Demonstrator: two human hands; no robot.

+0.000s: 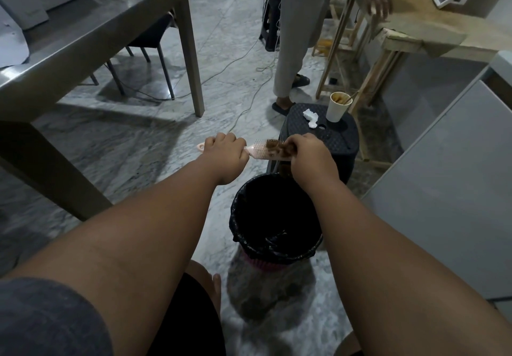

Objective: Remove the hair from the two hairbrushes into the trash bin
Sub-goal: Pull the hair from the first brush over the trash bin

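Grey steel is the table (83, 37) at 10 o'clock, and it plays no part here. Next comes the left hand (225, 152), its fingers curled tight round the handle of the pink hairbrush (259, 152). I judge this is to keep the brush steady and flat against the pull. The bristles face up, so the brown hair (277, 148) tangled in the far half is easy to reach. The right hand (307, 156) pinches that clump with bent fingertips and holds nothing else.

The brush is held in the air at 12 o'clock of the trash bin (236, 228), just above its far rim, probably so that loose hair falls into the black liner. At 1 o'clock of the bin is a black stool (340, 145) with a paper cup (336, 109). The second hairbrush I cannot see.
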